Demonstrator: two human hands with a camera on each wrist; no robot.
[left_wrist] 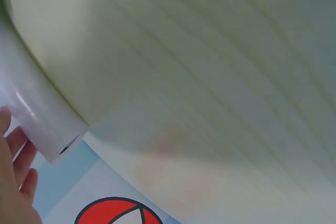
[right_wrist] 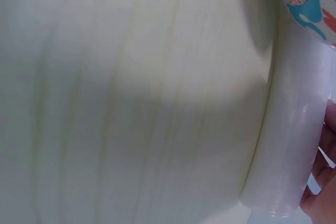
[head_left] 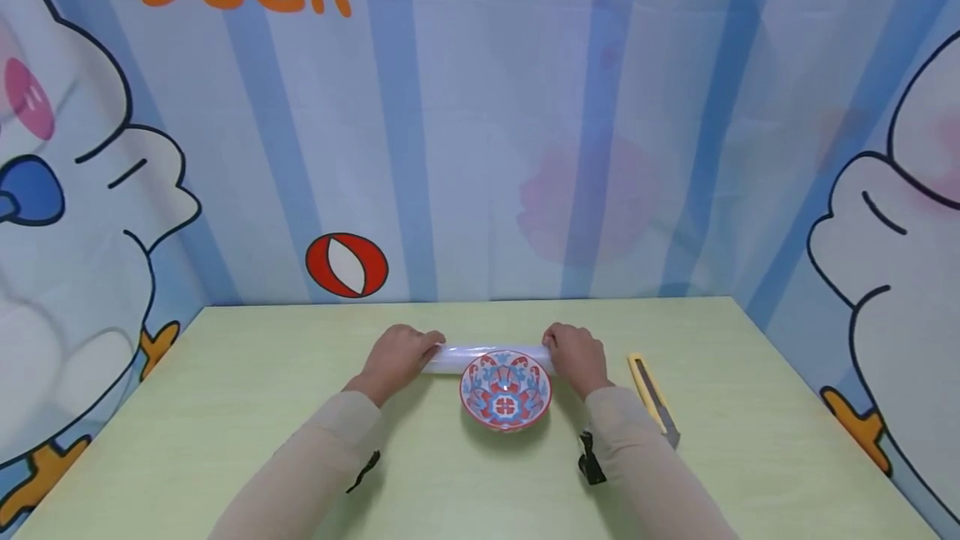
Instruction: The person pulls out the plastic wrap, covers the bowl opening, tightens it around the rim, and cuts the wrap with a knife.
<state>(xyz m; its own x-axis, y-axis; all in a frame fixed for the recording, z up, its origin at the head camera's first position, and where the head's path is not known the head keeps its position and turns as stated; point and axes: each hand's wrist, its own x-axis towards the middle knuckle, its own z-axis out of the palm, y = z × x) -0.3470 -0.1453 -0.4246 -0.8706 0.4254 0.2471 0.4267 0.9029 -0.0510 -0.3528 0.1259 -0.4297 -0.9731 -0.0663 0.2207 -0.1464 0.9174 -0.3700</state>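
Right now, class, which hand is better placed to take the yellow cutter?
Probably the right hand: the yellow cutter lies close beside it; the left hand is farther off, past the bowl.

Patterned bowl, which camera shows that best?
The head view, because the whole rim of the patterned bowl is inside the frame with nothing in front of it. The right wrist view catches only part, cut off at the top right corner; the left wrist view shows no recognizable part.
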